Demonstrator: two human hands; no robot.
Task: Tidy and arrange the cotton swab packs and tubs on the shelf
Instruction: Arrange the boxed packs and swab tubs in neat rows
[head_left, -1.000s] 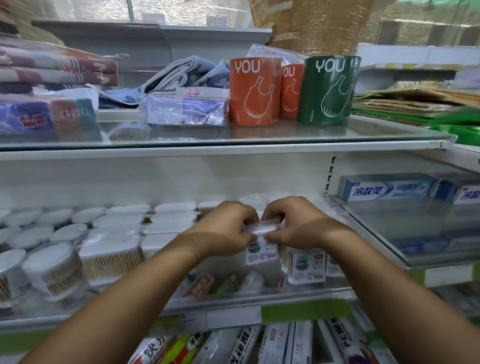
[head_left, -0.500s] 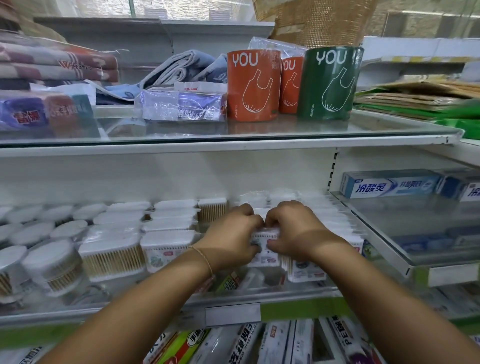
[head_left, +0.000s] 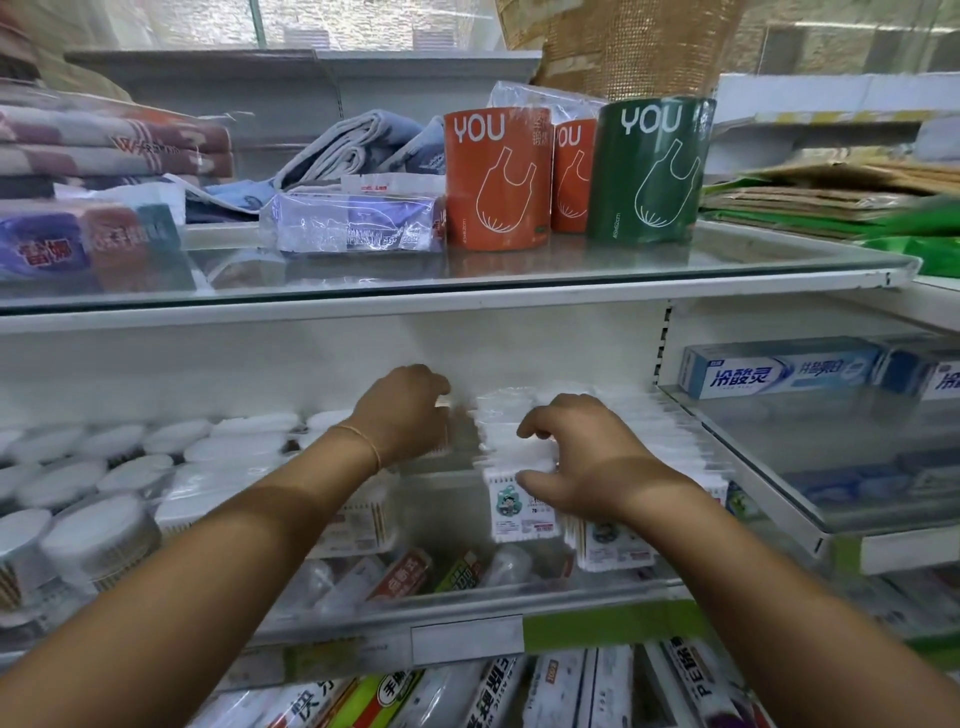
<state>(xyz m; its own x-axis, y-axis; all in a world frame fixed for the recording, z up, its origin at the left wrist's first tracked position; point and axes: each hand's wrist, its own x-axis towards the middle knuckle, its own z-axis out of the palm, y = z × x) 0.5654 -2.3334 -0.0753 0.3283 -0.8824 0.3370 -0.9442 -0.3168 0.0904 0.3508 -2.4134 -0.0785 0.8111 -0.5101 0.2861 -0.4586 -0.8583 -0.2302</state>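
Note:
Flat cotton swab packs (head_left: 508, 512) stand in a row, front to back, on the middle glass shelf (head_left: 597, 626). My right hand (head_left: 582, 457) grips the front of this row, fingers curled over the tops and thumb on the front pack's face. A second row of packs (head_left: 615, 545) stands just to the right, partly behind my wrist. My left hand (head_left: 400, 415) reaches to the back of the shelf and curls round a rectangular swab tub (head_left: 444, 415), mostly hidden and blurred. More rectangular tubs (head_left: 358, 519) and round tubs (head_left: 98, 540) fill the left side.
On the upper glass shelf stand orange rolls (head_left: 496, 176), a green roll (head_left: 649, 171), a plastic-wrapped pack (head_left: 353, 223) and folded towels (head_left: 114, 145). Toothpaste boxes (head_left: 779, 369) lie on the right-hand shelf. More boxes (head_left: 498, 691) fill the shelf below.
Both hands put the pack they held onto the front of the row. My left hand then moved left and back to the tub. My right hand stayed on the packs.

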